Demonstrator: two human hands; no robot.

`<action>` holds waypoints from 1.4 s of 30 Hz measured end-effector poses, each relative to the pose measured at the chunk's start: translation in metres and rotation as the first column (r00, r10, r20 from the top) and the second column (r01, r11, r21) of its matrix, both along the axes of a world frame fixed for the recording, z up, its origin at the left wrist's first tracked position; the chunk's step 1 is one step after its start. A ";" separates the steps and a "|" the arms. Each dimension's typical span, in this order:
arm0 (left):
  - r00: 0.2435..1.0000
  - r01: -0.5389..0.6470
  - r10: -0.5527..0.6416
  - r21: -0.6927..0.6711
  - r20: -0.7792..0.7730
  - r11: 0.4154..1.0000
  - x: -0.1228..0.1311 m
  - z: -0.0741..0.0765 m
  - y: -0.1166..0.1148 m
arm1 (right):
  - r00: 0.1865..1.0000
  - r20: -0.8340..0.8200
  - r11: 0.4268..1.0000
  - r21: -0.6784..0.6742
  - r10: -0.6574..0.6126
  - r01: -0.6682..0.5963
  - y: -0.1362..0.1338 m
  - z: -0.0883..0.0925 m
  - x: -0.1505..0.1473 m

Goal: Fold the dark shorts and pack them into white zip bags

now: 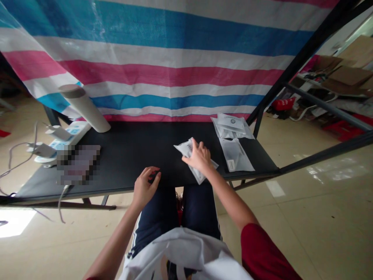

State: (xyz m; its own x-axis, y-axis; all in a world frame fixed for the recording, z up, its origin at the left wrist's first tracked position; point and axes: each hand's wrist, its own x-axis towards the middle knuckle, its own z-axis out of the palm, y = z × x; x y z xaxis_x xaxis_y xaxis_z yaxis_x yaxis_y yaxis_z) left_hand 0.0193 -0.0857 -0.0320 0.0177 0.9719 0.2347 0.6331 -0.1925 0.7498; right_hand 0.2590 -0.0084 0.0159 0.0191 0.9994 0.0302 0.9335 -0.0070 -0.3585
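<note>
My right hand point(200, 156) lies over a translucent white plastic pouch point(196, 173) on the black tabletop, its thumb and fingers gripping the upper part. Dark print shows on the pouch beside the fingertips, and most of its middle is covered by the hand. At the table's front edge rests my left hand point(147, 184), loosely curled, with a gap between thumb and fingers and nothing in it. To the right of my right hand lies a flat frosted pouch point(236, 155) with a small white label. Just behind that is a small pile of similar pouches point(232, 125).
On the left of the black table point(136, 149) are a power strip point(70, 140) with plugged-in chargers, a pale bottle point(86, 109) and a blurred-out device point(79, 164) with a cable. A striped plastic sheet point(171, 74) hangs behind. Dark metal frame bars point(326, 153) run along the right.
</note>
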 end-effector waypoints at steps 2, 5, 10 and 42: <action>1.000 -0.015 0.015 0.023 0.008 1.000 0.000 0.002 0.004 | 1.000 -0.021 1.000 -0.011 0.023 -0.023 -0.004 -0.015 -0.039; 0.999 -0.034 0.034 0.117 -0.003 0.993 0.003 0.006 0.011 | 0.999 -0.038 1.000 0.008 0.002 -0.002 -0.008 -0.028 -0.075; 0.993 -0.045 0.072 0.268 -0.094 0.962 0.022 0.025 0.031 | 0.991 -0.135 1.000 -0.026 0.002 -0.006 -0.016 -0.028 -0.074; 0.889 0.093 -0.205 -0.277 -0.409 0.956 0.090 0.006 0.147 | 0.580 -0.802 0.989 -0.147 -0.140 0.034 0.028 -0.085 -0.004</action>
State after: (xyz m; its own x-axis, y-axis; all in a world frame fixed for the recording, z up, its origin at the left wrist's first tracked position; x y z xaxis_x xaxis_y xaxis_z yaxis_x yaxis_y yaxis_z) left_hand 0.1093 0.0614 -0.0262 0.2109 0.9748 -0.0726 0.8809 -0.1573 0.4464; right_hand 0.2551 0.0196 -0.0694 0.0700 0.9870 -0.1448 0.2500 -0.1579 -0.9553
